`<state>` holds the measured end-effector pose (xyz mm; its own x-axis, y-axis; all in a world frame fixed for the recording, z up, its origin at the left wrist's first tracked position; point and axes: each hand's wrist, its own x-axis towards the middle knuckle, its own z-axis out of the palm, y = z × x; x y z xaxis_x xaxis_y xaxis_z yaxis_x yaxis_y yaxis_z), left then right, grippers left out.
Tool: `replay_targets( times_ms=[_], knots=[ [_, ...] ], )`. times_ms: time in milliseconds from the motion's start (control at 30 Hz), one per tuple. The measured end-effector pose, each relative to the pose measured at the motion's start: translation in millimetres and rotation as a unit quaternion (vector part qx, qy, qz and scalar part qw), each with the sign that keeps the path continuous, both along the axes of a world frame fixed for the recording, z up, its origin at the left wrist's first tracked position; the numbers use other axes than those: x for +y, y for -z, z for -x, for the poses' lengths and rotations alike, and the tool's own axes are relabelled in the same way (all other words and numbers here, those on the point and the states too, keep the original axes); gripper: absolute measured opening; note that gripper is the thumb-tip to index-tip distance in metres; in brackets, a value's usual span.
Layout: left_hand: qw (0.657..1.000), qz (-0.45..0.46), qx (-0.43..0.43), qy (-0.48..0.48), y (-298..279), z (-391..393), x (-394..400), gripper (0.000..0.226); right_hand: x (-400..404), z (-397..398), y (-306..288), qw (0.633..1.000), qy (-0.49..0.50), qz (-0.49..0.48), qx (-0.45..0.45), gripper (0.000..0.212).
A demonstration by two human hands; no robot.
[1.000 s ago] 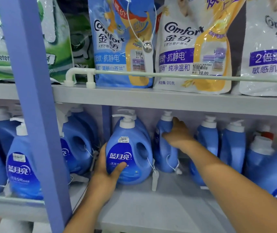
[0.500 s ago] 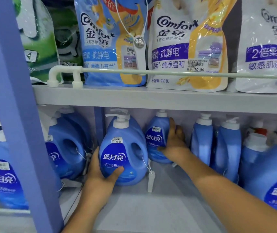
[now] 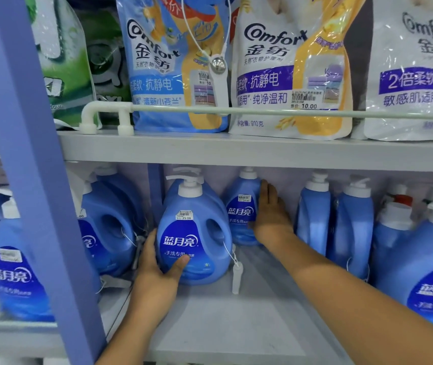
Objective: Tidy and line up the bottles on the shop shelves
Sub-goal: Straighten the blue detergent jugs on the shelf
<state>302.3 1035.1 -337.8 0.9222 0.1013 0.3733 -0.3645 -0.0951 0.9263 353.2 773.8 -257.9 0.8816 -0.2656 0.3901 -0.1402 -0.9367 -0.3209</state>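
Blue detergent bottles with white pump caps stand on the lower shelf [image 3: 225, 320]. My left hand [image 3: 157, 270] grips the lower left side of a front bottle [image 3: 197, 238], thumb across its label. Behind and to the right stands a second bottle [image 3: 241, 206], label facing me. My right hand [image 3: 270, 217] rests flat against its right side, fingers pointing up. Two more bottles [image 3: 312, 217] stand side-on to the right of that hand.
A blue upright post [image 3: 33, 164] crosses the left of the view, with more blue bottles [image 3: 12, 264] beyond it. Soft refill pouches [image 3: 289, 64] stand on the upper shelf behind a white rail [image 3: 236, 110]. A white security tag [image 3: 237, 275] hangs from the front bottle.
The rear bottle under my right hand has turned from side-on to label facing forward. My right hand has shifted to its right side. My left hand still holds the front bottle.
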Motion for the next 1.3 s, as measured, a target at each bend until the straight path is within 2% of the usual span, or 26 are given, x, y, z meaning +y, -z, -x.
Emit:
replay_targets(
  times_ms=[67, 100, 133, 167, 200, 267, 300, 333, 400, 567, 700, 733, 800, 867, 900, 967, 1033, 1133, 1167, 1233, 1300],
  knots=[
    [1.000, 0.005, -0.001, 0.001, -0.9, 1.1, 0.1, 0.072, 11.0, 14.4, 5.7, 0.989, -0.030, -0.071, -0.126, 0.074],
    [1.000, 0.007, -0.001, 0.002, -1.3, 1.7, 0.0, 0.071, 18.2, 21.9, 11.2, 0.971, -0.054, -0.125, -0.195, 0.056],
    [1.000, 0.008, 0.002, 0.001, -1.9, 2.4, 0.0, 0.071, 26.3, 27.9, 14.6, 0.953, -0.078, -0.192, -0.221, 0.039],
    [1.000, 0.008, 0.005, 0.001, -2.3, 2.7, 0.0, 0.071, 35.3, 31.7, 16.5, 0.938, -0.105, -0.269, -0.193, 0.025],
    [1.000, 0.008, 0.008, 0.001, -2.4, 2.9, 0.1, 0.071, 45.6, 33.5, 17.3, 0.917, -0.137, -0.353, -0.128, 0.019],
    [1.000, 0.010, 0.015, 0.004, -2.7, 3.4, 0.7, 0.073, 64.2, 32.5, 20.4, 0.845, -0.188, -0.500, -0.028, 0.026],
    [1.000, 0.009, 0.018, 0.003, -3.2, 3.6, 1.2, 0.074, 71.6, 30.8, 22.7, 0.817, -0.192, -0.544, -0.024, 0.029],
    [1.000, 0.008, 0.018, 0.001, -3.4, 3.9, 1.6, 0.075, 78.0, 29.1, 24.9, 0.805, -0.187, -0.562, -0.043, 0.030],
    [1.000, 0.012, 0.021, -0.005, -3.6, 4.1, 2.0, 0.072, 86.4, 27.1, 29.0, 0.807, -0.178, -0.559, -0.069, 0.031],
    [0.999, 0.020, 0.013, -0.030, -4.5, 2.0, 4.6, 0.065, 90.3, 27.1, 29.0, 0.843, -0.183, -0.503, -0.055, 0.034],
    [0.999, 0.019, 0.010, -0.041, -3.3, 2.0, 7.4, 0.065, 85.5, 36.9, 16.7, 0.900, -0.178, -0.397, -0.031, 0.023],
    [0.999, 0.019, 0.013, -0.041, -3.0, 2.1, 8.0, 0.065, 75.8, 41.8, 12.5, 0.912, -0.158, -0.372, -0.061, 0.021],
    [0.999, 0.026, 0.018, -0.040, -2.2, 1.6, 8.6, 0.065, 43.8, 60.3, 0.3, 0.938, -0.076, -0.277, -0.193, 0.029],
    [0.998, 0.031, 0.023, -0.041, -2.2, 0.5, 9.0, 0.064, 8.1, 81.6, -12.6, 0.915, 0.001, -0.213, -0.343, 0.033],
    [0.998, 0.031, 0.025, -0.042, -2.3, 0.1, 9.0, 0.064, -4.5, 89.8, -20.1, 0.904, 0.022, -0.213, -0.370, 0.035],
    [0.998, 0.034, 0.030, -0.045, -2.7, 0.1, 8.1, 0.065, -20.6, 92.2, -30.6, 0.922, 0.050, -0.184, -0.336, 0.045],
    [0.998, 0.032, 0.032, -0.046, -2.7, 1.0, 7.2, 0.068, -30.1, 87.2, -38.4, 0.951, 0.112, -0.091, -0.274, 0.057],
    [0.998, 0.019, 0.032, -0.046, -2.8, 3.5, 7.1, 0.074, -42.2, 82.2, -46.3, 0.963, 0.153, -0.027, -0.221, 0.065],
    [0.998, 0.018, 0.032, -0.044, -2.7, 4.1, 7.1, 0.076, -45.6, 78.8, -44.9, 0.970, 0.146, -0.035, -0.191, 0.068],
    [0.998, 0.018, 0.035, -0.041, -2.7, 5.2, 7.2, 0.079, -46.5, 73.9, -38.4, 0.978, 0.133, -0.111, -0.115, 0.079],
    [0.998, 0.021, 0.038, -0.039, -3.2, 5.5, 7.7, 0.079, -47.2, 72.1, -31.4, 0.974, 0.123, -0.161, -0.100, 0.078]
  ],
)
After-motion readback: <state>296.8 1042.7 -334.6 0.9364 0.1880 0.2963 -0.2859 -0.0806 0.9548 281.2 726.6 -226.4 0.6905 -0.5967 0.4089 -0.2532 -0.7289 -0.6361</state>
